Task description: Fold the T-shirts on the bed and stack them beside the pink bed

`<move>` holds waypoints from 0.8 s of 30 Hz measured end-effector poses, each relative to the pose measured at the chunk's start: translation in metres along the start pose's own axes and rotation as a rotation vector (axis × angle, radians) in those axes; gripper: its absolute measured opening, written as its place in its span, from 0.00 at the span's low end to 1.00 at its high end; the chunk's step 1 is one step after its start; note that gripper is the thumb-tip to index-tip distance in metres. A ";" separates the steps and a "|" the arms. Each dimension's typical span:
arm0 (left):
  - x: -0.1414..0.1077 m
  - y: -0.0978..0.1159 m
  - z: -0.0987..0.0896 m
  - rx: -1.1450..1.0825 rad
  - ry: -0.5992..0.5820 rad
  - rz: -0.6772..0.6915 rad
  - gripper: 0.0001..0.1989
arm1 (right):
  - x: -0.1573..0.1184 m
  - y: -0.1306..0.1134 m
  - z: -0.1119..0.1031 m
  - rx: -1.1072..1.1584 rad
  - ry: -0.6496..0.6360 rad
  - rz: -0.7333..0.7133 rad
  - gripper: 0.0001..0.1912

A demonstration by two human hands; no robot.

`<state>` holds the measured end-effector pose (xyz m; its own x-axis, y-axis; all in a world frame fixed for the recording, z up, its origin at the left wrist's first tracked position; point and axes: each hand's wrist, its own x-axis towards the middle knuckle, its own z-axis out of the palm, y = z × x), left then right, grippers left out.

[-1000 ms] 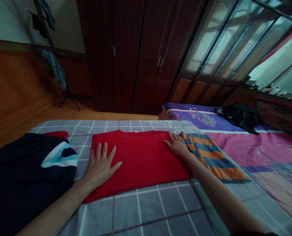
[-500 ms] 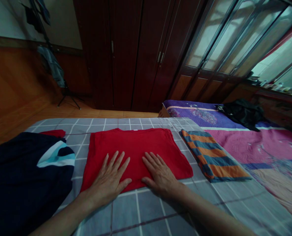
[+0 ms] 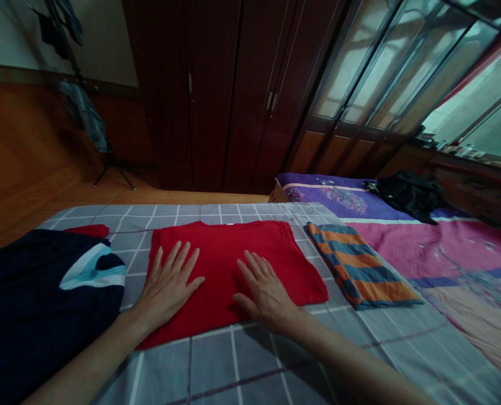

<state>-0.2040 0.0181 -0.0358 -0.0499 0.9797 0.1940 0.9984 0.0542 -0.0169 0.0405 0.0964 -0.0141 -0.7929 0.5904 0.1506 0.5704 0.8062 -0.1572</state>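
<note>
A red shirt [image 3: 220, 242] lies spread flat on the grey checked bedsheet [image 3: 216, 365], its neckline toward the far side. My left hand [image 3: 170, 278] rests over the shirt's left part, palm down with fingers spread. Above its right-centre part is my right hand [image 3: 262, 289], fingers stretched out and a shadow beneath; whether it touches the cloth I cannot tell. Neither hand holds anything. To the right sits a folded orange and blue striped garment [image 3: 364, 264]. A dark navy garment [image 3: 43, 315] with a white and light-blue patch lies at the left.
Behind the navy garment shows a bit of red cloth [image 3: 87, 230]. A second bed with a purple and pink cover [image 3: 385, 242] adjoins at the right, with a black garment or bag [image 3: 410, 194] on it. Dark wardrobes [image 3: 212, 112] stand beyond; a clothes stand [image 3: 111, 163] is at left.
My left hand has slid left and slightly away from me across the red shirt. My right hand has shifted a little left and up. The shirt's near left corner reaches closer to me.
</note>
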 end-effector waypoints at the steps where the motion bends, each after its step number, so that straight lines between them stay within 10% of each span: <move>1: 0.001 -0.004 0.004 0.015 0.001 -0.021 0.32 | 0.012 -0.017 0.003 0.044 -0.024 -0.080 0.36; 6: -0.001 -0.006 0.014 0.028 -0.069 -0.071 0.31 | 0.070 -0.039 0.024 0.112 -0.070 -0.268 0.40; 16: 0.000 0.000 0.001 -0.003 -0.134 -0.110 0.32 | 0.091 0.134 -0.007 -0.189 -0.080 0.317 0.38; 24: 0.000 0.000 -0.001 -0.045 -0.149 -0.120 0.32 | 0.047 0.114 0.006 -0.208 -0.059 0.173 0.36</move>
<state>-0.2040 0.0184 -0.0352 -0.1685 0.9847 0.0448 0.9851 0.1666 0.0417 0.0674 0.2160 -0.0305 -0.6875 0.7216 0.0812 0.7254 0.6877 0.0295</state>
